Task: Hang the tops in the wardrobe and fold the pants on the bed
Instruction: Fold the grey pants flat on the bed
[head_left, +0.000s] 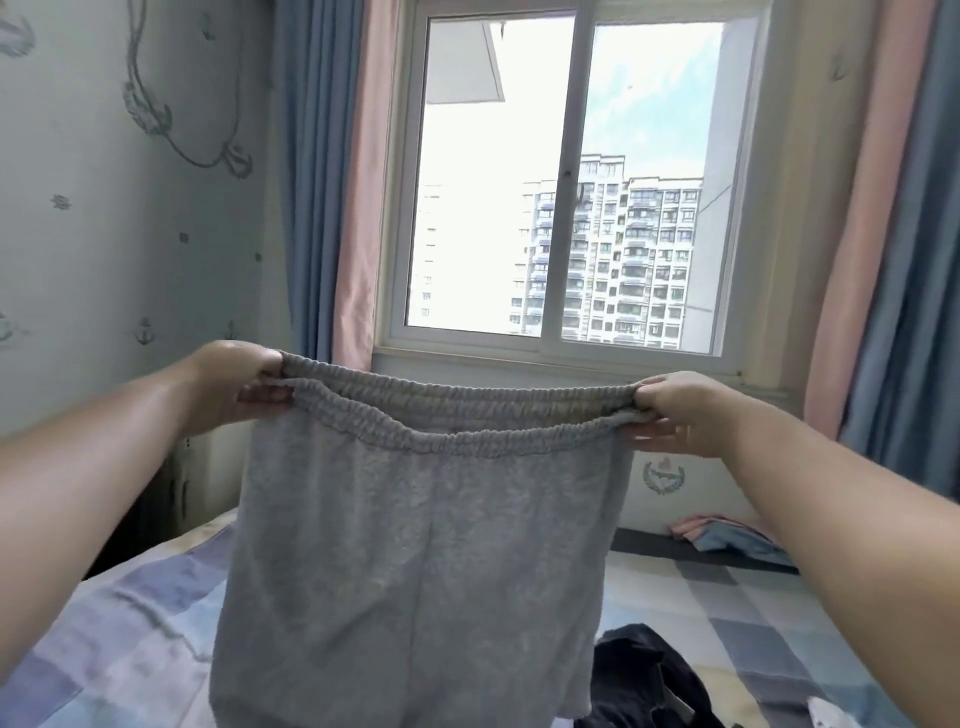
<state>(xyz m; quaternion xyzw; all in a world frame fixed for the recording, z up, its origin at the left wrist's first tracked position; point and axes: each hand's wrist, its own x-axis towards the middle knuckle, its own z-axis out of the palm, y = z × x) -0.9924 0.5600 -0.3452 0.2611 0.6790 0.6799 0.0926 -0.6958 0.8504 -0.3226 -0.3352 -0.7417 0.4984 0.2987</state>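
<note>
A person holds up a pair of gray pants (415, 545) in front of a window (566, 187). The left hand (236, 387) grips one end of the stretchy waistband, with the fingers curled around the cloth. The right hand (675, 410) grips the other end the same way, with the thumb on top and the fingers under the band. The waistband is pulled wide between the two hands and sags a little in the middle. The pants hang down from the hands, above a bed (130, 639) with a checked cover in blue, purple and pale yellow squares. The bottom of the pants goes out of the picture, so you cannot tell if it touches the bed. A dark piece of clothing (644, 680) lies crumpled on the bed, low and to the right of the pants. Farther back on the right, near the wall, a small pile of pink and blue cloth (727, 538) sits on the bed. Blue and pink curtains (332, 182) hang on both sides of the window. Tall buildings show through the glass. The wall (104, 234) on the left has little anchors and ropes drawn on it.
</note>
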